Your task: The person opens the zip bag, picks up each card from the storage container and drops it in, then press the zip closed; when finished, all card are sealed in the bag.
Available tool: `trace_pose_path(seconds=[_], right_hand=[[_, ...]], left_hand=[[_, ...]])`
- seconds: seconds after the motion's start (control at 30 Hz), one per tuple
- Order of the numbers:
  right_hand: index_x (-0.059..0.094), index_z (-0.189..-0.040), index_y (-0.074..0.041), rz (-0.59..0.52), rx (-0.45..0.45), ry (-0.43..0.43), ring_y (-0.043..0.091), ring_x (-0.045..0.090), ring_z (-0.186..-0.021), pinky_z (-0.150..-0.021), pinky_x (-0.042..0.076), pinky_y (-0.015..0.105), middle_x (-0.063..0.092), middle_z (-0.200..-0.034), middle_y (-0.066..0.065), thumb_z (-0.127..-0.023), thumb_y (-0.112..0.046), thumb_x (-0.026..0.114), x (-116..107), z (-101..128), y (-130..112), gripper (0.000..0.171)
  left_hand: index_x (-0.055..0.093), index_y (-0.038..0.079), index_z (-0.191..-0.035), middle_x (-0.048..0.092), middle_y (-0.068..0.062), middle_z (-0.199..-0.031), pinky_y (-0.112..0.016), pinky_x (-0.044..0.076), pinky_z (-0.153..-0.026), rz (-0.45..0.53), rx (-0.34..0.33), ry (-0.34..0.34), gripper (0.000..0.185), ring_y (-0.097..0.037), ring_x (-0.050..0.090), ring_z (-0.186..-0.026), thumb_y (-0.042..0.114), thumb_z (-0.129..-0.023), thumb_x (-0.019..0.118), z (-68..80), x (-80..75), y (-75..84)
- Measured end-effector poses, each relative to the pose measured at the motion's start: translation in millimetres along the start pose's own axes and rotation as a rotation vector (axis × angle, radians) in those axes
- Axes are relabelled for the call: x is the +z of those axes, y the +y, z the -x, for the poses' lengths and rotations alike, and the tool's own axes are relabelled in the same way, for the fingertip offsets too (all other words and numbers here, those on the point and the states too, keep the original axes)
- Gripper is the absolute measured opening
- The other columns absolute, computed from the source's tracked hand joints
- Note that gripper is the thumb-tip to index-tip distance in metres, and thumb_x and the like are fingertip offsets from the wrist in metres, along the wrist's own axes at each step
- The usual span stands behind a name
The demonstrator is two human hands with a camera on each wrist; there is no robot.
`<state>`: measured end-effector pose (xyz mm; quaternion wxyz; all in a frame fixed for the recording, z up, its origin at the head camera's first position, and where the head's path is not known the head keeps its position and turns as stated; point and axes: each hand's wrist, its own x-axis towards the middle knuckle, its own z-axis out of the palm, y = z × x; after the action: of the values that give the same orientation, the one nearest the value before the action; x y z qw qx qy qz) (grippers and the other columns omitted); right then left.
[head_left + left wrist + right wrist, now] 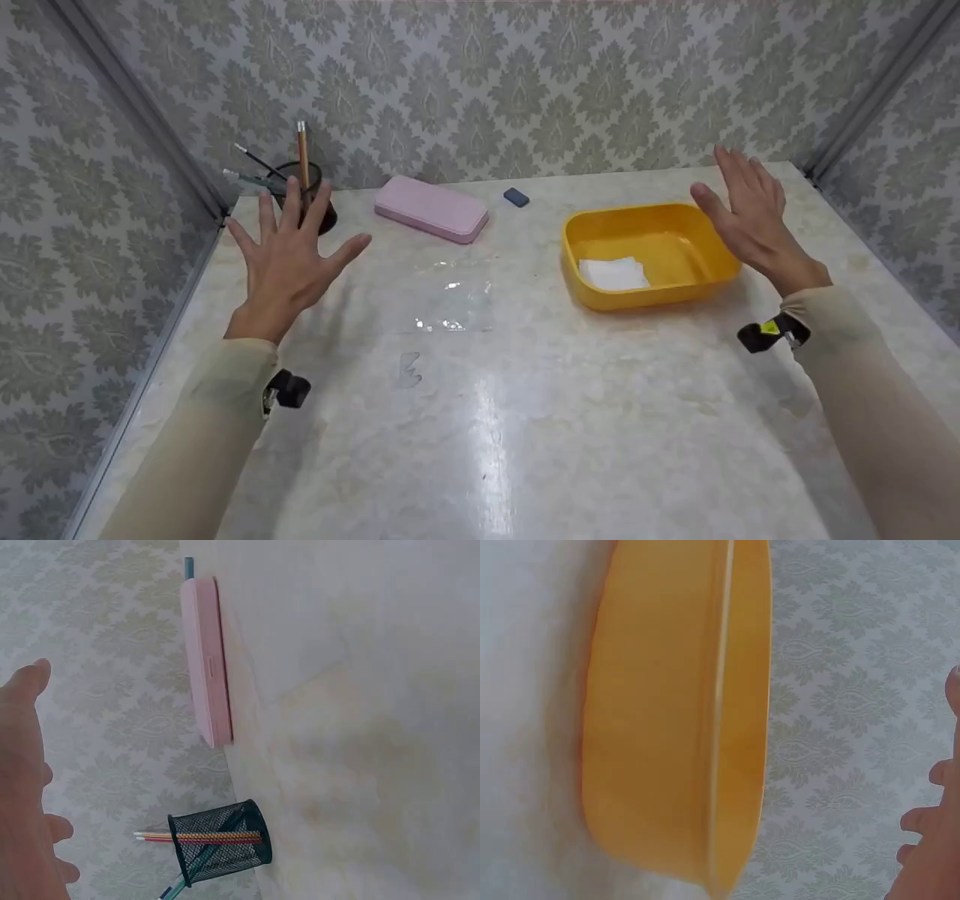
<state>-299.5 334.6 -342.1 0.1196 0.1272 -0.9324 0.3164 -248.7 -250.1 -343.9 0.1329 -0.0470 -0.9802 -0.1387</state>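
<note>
Left hand (289, 251): raised above the table (570, 420) at its left side, palm down, fingers spread and straight; grip released, holding nothing. Nearest thing the black mesh pen cup (309, 196), just beyond the fingertips, partly hidden by them in the head view.

Right hand (750, 214): raised at the right, just beside the right rim of the yellow tub (660, 219), palm turned inward, fingers straight and close together; grip released, holding nothing. Not touching the tub as far as visible.

Yellow tub: shallow, rectangular with rounded corners, standing flat on the table right of centre. Inside, at the near left corner, a folded white cloth (613, 274).

Black mesh pen cup: upright at the far left corner of the table, near the wall. Contents: pencils (302, 154) standing up, plus thin dark and pale sticks leaning left; kind not clear.

Pink case (431, 208): flat, closed, oblong, at the far edge between pen cup and tub, lying at a slant.

Small blue eraser (516, 197): on the table just right of the pink case, well apart from the tub.

Clear plastic sheet (457, 304): flat at mid-table, between the hands, barely visible save for glints.

Sleeves: pale, long, on both arms; black wrist mount on each.

Surround: pale marbled table, patterned grey-green wallpaper on three sides.
</note>
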Motion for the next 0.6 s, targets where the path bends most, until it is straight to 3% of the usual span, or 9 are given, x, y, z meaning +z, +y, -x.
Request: trace_pose_path(seconds=[0.27,0.6], right_hand=[[0.012,-0.173,-0.020,-0.204,0.032,0.036,0.035,-0.006,-0.162,-0.124,-0.008,0.064,0.006,-0.178,0.012,-0.112,-0.055,0.039,-0.8,0.6,-16.1,0.075],[0.014,-0.172,-0.034,-0.472,0.053,0.068,0.024,0.005,-0.163,-0.126,-0.004,0.056,0.012,-0.177,-0.001,-0.113,-0.052,0.030,3.7,2.2,-35.5,0.064]], left_hand=[[0.015,0.026,-0.173,0.001,-0.013,-0.177,-0.076,-0.020,-0.111,0.100,0.019,0.036,0.100,-0.044,-0.010,-0.160,0.083,-0.096,0.045,-6.1,-3.8,17.3],[0.024,0.021,-0.171,0.007,-0.010,-0.178,-0.069,-0.005,-0.122,0.210,0.047,0.125,0.092,-0.036,-0.003,-0.162,0.071,-0.100,0.054,-12.6,-6.5,39.8]])
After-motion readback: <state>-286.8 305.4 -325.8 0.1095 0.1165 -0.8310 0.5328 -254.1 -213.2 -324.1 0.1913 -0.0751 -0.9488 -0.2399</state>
